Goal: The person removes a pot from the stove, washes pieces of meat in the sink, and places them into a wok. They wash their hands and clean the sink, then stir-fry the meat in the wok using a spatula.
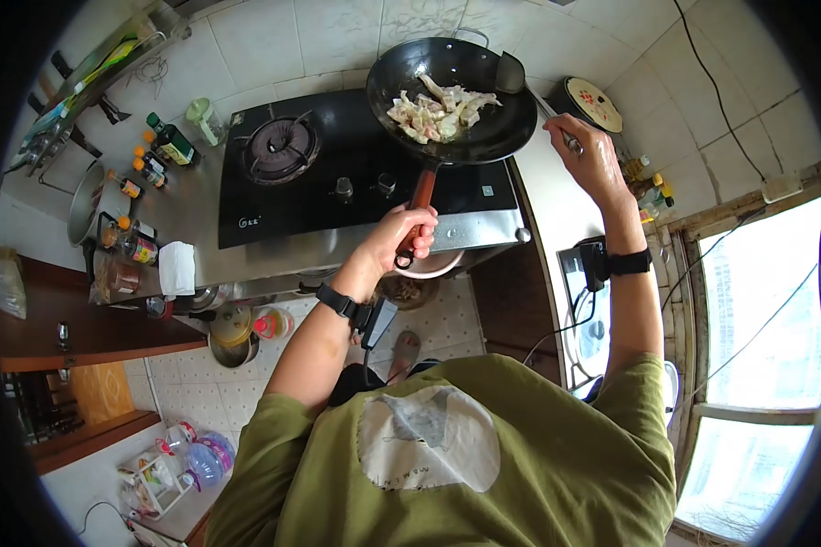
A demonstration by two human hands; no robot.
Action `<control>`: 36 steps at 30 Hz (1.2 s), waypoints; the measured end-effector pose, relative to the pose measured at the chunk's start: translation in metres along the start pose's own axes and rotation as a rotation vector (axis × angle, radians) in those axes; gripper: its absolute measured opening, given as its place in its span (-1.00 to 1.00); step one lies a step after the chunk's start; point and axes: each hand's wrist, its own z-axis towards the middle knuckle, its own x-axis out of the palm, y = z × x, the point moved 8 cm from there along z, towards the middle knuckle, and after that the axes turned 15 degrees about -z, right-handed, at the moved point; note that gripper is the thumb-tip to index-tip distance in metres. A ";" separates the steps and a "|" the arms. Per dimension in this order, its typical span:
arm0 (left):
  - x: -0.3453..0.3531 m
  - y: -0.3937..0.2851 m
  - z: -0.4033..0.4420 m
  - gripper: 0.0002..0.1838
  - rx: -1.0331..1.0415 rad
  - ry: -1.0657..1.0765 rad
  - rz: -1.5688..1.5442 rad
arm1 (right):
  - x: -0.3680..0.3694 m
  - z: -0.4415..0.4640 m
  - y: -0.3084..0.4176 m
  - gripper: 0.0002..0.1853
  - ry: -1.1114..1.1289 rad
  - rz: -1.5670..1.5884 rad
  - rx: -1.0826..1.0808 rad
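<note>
A black wok point(483, 141) sits over the right side of the gas stove, with pale pieces of what looks like meat point(442, 111) heaped in its middle. My left hand point(405, 233) is wrapped round the wok's wooden handle point(422, 190). In my right hand point(586, 155) is the metal handle of a spatula point(511, 73). Its dark, broad blade is at the wok's right inner wall, beside the food; whether it touches the wall I cannot tell. The wok hides the right burner beneath it.
The stove's left burner point(281, 149) carries nothing. Bottles with orange caps point(146, 170) and a green bottle point(171, 141) line the counter's left. A round pot with a patterned lid point(593, 105) stands behind my right hand. Below, a pot point(233, 342) rests on the floor.
</note>
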 end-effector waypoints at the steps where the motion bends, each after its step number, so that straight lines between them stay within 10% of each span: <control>1: 0.000 0.000 0.000 -0.79 -0.001 -0.005 0.001 | 0.002 0.003 -0.007 -0.87 0.000 0.000 -0.002; 16: 0.000 0.000 0.002 -0.79 -0.025 0.007 -0.013 | 0.091 -0.034 -0.068 -0.69 -0.024 0.848 0.470; 26: 0.001 0.000 0.001 -0.79 -0.015 0.001 0.001 | 0.050 -0.032 -0.019 -0.85 -0.163 0.252 0.179; 36: 0.003 0.000 0.000 -0.78 -0.008 0.001 0.009 | 0.026 -0.038 0.015 -0.82 -0.074 0.478 0.190</control>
